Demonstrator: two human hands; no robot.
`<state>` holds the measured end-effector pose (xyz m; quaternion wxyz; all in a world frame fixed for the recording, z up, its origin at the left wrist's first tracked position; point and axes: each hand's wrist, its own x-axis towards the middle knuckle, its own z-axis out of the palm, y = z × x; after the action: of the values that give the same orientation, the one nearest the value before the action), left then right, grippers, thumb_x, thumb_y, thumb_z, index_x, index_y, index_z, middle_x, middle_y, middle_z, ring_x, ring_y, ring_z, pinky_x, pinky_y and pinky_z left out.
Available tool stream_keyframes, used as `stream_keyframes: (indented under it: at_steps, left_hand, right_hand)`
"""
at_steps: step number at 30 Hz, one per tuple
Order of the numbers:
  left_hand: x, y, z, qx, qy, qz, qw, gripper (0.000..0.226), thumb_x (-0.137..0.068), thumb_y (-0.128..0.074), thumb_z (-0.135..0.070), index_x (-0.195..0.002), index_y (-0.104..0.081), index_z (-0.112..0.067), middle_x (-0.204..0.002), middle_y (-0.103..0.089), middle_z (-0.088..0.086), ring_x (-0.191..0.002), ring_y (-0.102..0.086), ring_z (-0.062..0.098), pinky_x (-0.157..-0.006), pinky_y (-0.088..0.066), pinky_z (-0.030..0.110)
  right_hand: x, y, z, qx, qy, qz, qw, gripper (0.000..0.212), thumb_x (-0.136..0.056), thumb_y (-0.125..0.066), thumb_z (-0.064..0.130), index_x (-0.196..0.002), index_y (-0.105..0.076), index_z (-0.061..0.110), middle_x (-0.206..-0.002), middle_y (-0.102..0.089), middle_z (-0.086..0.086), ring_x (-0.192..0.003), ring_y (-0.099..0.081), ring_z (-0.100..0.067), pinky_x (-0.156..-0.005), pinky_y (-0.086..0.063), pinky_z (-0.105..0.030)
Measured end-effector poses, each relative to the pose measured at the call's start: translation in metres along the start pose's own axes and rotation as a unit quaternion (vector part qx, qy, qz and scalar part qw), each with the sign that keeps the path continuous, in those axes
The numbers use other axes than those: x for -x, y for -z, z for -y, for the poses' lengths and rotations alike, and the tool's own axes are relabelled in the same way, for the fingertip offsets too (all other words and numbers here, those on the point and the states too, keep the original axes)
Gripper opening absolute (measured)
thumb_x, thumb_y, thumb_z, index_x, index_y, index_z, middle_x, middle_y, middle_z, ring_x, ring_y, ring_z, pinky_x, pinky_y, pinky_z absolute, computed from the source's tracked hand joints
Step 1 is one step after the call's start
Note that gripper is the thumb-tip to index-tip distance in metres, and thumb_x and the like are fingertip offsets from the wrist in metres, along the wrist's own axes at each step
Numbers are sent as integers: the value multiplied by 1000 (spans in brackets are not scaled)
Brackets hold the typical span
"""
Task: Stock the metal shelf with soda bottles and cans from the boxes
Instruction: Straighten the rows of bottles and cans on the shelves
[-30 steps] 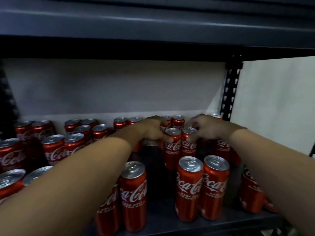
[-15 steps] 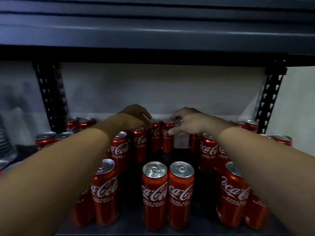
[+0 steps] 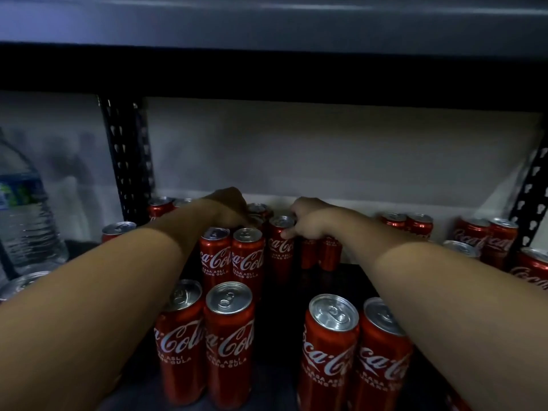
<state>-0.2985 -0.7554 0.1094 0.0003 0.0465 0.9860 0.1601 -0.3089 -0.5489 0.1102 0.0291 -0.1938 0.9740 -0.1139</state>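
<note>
While both bare forearms reach deep over the metal shelf (image 3: 350, 280), the hands work among the red cola cans standing near the pale back wall (image 3: 326, 152). The left hand (image 3: 228, 207) lies curled, knuckles up, over the cans at the rear; its fingers are hidden on the far side, so whether its grip is closed on a can cannot be told. The right hand (image 3: 308, 222) rests just right of a slim rear can (image 3: 281, 247), its thumb pressed to the can's upper rim and its fingers bent over further cans behind; whether that grip truly clamps anything cannot be told either.

Taking the slim rear can as landmark: just left of it stands a touching pair of upright cans (image 3: 231, 256) with their silver tops showing. Nearer the camera from that pair is a second touching pair (image 3: 207, 342), partly covered by the left forearm. Nearer the camera and to the right of the landmark stands a third pair (image 3: 353, 354), the right forearm crossing its outer can. Well to the right of the landmark, more cans (image 3: 486, 235) cluster by the perforated right upright (image 3: 530, 203). To the landmark's left, past the perforated left upright (image 3: 126, 161), a large clear water bottle (image 3: 23, 215) with a blue label stands. An upper shelf board (image 3: 267, 75) spans overhead, dark along its front edge.
</note>
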Motion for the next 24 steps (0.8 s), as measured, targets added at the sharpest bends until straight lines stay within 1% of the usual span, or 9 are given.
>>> stream_keyframes:
  at_steps: [3, 8, 11, 13, 15, 17, 18, 21, 24]
  left_hand:
    - [-1, 0, 1, 6, -5, 0, 1000, 40, -88, -73, -54, -101, -73, -15, -89, -75, 0, -83, -71, 17, -69, -51, 30]
    - [-2, 3, -4, -31, -26, -3, 999, 40, -88, -73, -54, -92, -71, -14, -84, -72, 0, -77, -68, 14, -61, -44, 26]
    - [-3, 4, -7, -60, -39, -8, 997, 43, -90, -69, -57, -87, -69, -14, -81, -69, -1, -75, -66, 13, -59, -42, 25]
    - [-5, 2, -10, -80, -50, -12, 995, 41, -92, -66, -57, -80, -66, -18, -78, -66, -3, -73, -63, 10, -57, -40, 24]
    - [-7, -1, -15, -93, -66, -13, 993, 39, -94, -64, -55, -78, -64, -19, -77, -63, -5, -71, -60, 7, -58, -39, 23]
    - [-9, -3, -20, -101, -83, -8, 991, 38, -97, -62, -52, -86, -67, -16, -81, -64, -4, -73, -59, 6, -61, -40, 22]
    - [-10, -3, -24, -101, -91, -2, 991, 38, -98, -61, -51, -90, -68, -15, -85, -66, -2, -76, -60, 8, -65, -42, 22]
    - [-16, -6, -34, -92, -101, 12, 991, 42, -98, -61, -49, -108, -74, -10, -105, -72, 4, -93, -66, 15, -84, -54, 30]
    - [-17, -11, -49, -67, -111, 14, 991, 42, -96, -65, -48, -117, -74, -13, -113, -73, 2, -98, -67, 14, -92, -55, 32]
  right_hand:
    - [-2, -4, 3, -1, -7, 7, 1000, 40, -91, -74, 38, -115, -64, 8, -110, -66, -8, -96, -60, -23, -77, -42, -28]
    - [-4, -2, 6, -8, -6, -7, 1000, 35, -93, -73, 31, -116, -62, 7, -103, -60, -6, -92, -58, -22, -74, -44, -29]
    - [-8, -1, 2, -6, -8, -13, 1000, 24, -91, -76, 29, -94, -59, 11, -95, -64, -5, -83, -63, -22, -61, -46, -28]
    - [-6, 0, -1, -17, -14, -13, 1000, 25, -91, -76, 27, -81, -57, 14, -85, -62, -3, -75, -61, -20, -57, -47, -27]
    - [-3, 2, -6, -32, -19, -12, 999, 26, -90, -77, 25, -78, -57, 16, -85, -63, -5, -75, -63, -20, -62, -54, -30]
    - [1, 5, -12, -51, -26, -6, 998, 20, -89, -79, 21, -83, -62, 12, -93, -68, -8, -82, -68, -23, -77, -62, -40]
    - [4, 6, -16, -64, -30, -3, 997, 18, -88, -80, 19, -87, -65, 10, -97, -70, -11, -88, -70, -26, -83, -62, -44]
    - [14, 10, -30, -105, -40, -3, 994, 20, -87, -80, 17, -92, -65, 5, -96, -68, -13, -93, -72, -30, -85, -62, -45]
    - [25, 16, -44, -117, -47, 5, 992, 27, -87, -79, 18, -103, -69, -1, -103, -71, -14, -97, -72, -30, -87, -61, -45]
